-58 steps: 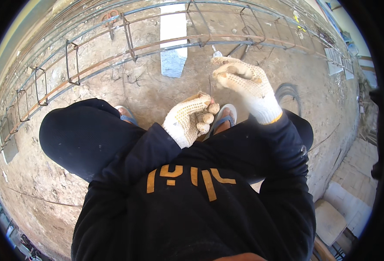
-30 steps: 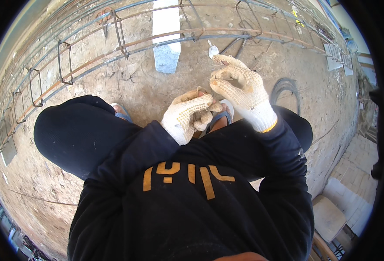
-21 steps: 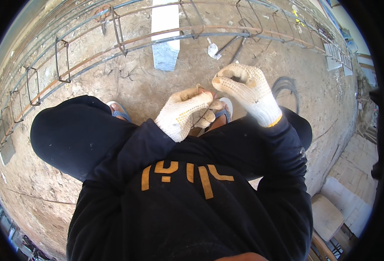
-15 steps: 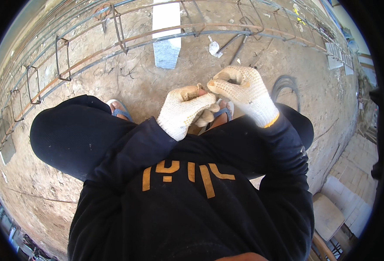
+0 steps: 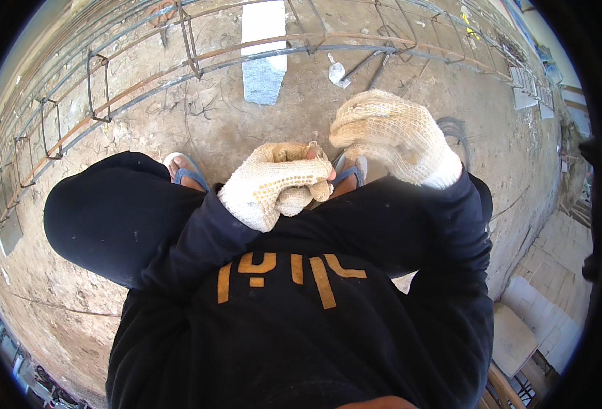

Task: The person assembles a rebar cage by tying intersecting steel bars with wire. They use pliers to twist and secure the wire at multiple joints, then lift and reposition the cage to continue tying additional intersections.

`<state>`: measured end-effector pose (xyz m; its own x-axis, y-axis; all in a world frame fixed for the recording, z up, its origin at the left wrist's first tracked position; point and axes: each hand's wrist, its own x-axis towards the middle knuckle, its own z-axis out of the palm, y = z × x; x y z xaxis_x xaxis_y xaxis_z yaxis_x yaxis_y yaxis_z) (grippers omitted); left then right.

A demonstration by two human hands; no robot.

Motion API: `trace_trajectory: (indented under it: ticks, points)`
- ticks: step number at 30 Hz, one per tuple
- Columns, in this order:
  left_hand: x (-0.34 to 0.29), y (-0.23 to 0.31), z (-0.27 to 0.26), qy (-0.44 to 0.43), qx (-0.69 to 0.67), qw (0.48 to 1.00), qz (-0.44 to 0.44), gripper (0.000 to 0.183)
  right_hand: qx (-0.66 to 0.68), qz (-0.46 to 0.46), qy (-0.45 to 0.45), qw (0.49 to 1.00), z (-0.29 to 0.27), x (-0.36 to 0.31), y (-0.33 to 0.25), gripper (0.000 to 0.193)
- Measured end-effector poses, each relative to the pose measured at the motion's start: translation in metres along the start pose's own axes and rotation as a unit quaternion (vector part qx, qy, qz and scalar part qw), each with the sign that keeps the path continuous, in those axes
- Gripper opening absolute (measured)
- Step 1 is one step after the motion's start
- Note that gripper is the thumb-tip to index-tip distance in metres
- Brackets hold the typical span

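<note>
Both hands wear knitted off-white work gloves with yellowish dots. My left hand (image 5: 273, 183) is closed above the gap between my knees, with bare fingertips poking out of the worn glove. Whatever it pinches is too small or too hidden to name. Just to its right and slightly farther off, my right hand (image 5: 393, 136) is curled with the fingers pressed together, a little blurred by motion. Its palm side is turned away, so anything inside it is out of sight. The two hands are close but do not touch.
A long cage of steel rebar (image 5: 233, 60) with square stirrups curves across the ground ahead. Beneath it lies a white and grey slab (image 5: 263, 78). A coil of thin wire (image 5: 456, 133) rests by my right knee. Sandals (image 5: 190, 172) are on my feet. Boards (image 5: 515, 337) stand at the lower right.
My right hand has turned over and moved slightly right, its fingers now curled down. My left hand has shifted left and a little nearer. The small gap between them has widened.
</note>
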<state>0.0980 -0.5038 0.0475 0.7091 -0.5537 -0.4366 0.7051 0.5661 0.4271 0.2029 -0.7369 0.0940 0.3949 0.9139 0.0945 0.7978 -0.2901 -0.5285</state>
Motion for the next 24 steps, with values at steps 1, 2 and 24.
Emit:
trace_trajectory:
  ticks: [1,2,24]
  points:
    - [0.0,-0.001,0.0,0.001,0.013,1.0,-0.002,0.012,-0.007,-0.006,-0.003,1.0,0.002,-0.002,0.002,0.032]
    - [0.0,-0.002,0.0,0.002,0.045,0.999,0.015,0.013,-0.017,-0.001,-0.006,1.0,0.004,-0.004,0.004,0.032]
    - [-0.004,0.009,0.007,0.055,0.206,0.97,0.119,0.019,-0.287,-0.102,0.02,0.952,0.009,-0.006,-0.006,0.061]
